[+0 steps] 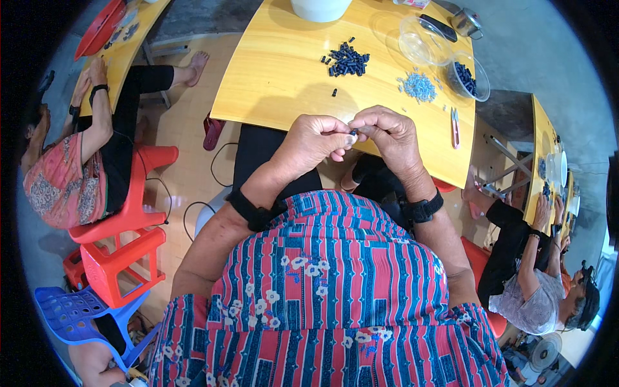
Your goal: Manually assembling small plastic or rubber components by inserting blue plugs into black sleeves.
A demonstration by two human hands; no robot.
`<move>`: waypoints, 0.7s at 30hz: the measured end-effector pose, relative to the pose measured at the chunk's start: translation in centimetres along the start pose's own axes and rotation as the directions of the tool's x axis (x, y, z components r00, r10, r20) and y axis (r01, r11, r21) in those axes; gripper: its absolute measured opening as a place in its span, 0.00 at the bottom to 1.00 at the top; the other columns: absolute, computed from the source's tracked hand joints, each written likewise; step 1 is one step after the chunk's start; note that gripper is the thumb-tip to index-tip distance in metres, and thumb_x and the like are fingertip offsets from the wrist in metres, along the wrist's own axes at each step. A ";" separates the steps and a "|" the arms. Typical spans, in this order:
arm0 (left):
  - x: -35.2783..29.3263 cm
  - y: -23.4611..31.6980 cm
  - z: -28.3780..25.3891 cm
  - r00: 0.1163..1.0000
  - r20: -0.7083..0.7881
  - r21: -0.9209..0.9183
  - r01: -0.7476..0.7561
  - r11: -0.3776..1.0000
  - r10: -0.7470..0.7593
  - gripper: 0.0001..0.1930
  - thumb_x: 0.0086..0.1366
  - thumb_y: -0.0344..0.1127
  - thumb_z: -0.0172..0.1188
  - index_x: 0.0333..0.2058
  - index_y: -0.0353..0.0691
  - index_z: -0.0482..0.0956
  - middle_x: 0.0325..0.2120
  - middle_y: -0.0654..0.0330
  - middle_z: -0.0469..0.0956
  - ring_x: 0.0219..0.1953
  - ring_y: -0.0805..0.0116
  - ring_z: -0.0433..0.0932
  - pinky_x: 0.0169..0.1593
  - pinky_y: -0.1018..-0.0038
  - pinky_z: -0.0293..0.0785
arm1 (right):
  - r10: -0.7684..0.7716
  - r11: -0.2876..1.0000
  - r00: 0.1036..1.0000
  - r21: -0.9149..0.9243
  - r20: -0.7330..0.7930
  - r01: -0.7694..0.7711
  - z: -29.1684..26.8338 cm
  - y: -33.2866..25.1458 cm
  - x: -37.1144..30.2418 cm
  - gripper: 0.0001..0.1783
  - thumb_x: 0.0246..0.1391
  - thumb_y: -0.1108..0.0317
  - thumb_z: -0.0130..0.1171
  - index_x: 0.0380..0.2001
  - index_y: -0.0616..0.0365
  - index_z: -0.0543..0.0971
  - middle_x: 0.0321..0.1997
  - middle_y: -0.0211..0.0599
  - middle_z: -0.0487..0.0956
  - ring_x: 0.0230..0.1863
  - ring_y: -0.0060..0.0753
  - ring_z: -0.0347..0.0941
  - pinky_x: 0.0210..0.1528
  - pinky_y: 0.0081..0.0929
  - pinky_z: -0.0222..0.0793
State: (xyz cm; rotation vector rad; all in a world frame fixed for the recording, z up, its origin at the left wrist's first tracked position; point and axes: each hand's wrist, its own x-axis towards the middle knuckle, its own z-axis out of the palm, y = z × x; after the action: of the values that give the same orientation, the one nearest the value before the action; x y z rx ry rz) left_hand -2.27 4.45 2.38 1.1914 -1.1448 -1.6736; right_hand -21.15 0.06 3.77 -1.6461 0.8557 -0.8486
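Note:
My left hand [314, 143] and my right hand [389, 134] meet just off the near edge of the yellow table [271, 77]. Between their fingertips is a small dark piece [353, 131], pinched from both sides; most of it is hidden by the fingers. Beyond my hands, one short black cylindrical part [334, 93] stands by itself on the wood. Farther back lies a loose pile of similar black parts [349, 60]. To the right of it is a heap of small clear bluish pieces [419, 86].
A clear bowl [469, 77] with black parts and an empty-looking clear tub [422, 40] stand at the right. Thread snips [455, 128] lie near the right edge. At the back are a white container [319, 9], a black phone-like object [438, 28] and a metal cup [465, 23]. People sit at side tables.

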 end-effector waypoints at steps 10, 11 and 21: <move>-0.4 0.3 0.1 0.999 0.010 -0.074 0.049 0.996 -0.049 0.08 0.64 0.34 0.62 0.36 0.34 0.81 0.27 0.63 0.79 0.26 0.80 0.76 0.33 0.82 0.78 | -0.054 0.998 0.998 -0.017 0.033 0.054 0.0 -0.4 -0.1 0.11 0.51 0.86 0.55 0.33 0.62 0.82 0.34 0.35 0.80 0.35 0.25 0.76 0.38 0.20 0.74; -0.4 0.2 0.1 0.999 0.011 -0.075 0.050 0.996 -0.049 0.08 0.64 0.34 0.62 0.36 0.34 0.81 0.27 0.63 0.79 0.26 0.80 0.76 0.33 0.82 0.78 | -0.052 0.998 0.998 -0.018 0.033 0.053 -0.1 -0.4 -0.1 0.11 0.51 0.86 0.55 0.33 0.62 0.82 0.34 0.35 0.80 0.35 0.25 0.76 0.38 0.20 0.74; -0.2 0.4 -0.2 0.998 -0.020 -0.047 0.060 0.997 -0.061 0.10 0.65 0.33 0.61 0.39 0.32 0.81 0.30 0.61 0.80 0.28 0.79 0.77 0.34 0.82 0.77 | -0.047 0.999 0.998 -0.025 0.031 0.048 0.1 -0.6 -0.4 0.15 0.52 0.86 0.55 0.40 0.60 0.82 0.36 0.36 0.79 0.38 0.25 0.77 0.41 0.21 0.74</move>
State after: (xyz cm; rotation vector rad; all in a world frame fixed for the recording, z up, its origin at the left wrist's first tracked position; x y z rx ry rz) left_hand -1.97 4.50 2.81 1.2227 -1.0606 -1.7194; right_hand -21.22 0.57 4.25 -1.7034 0.8124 -0.8469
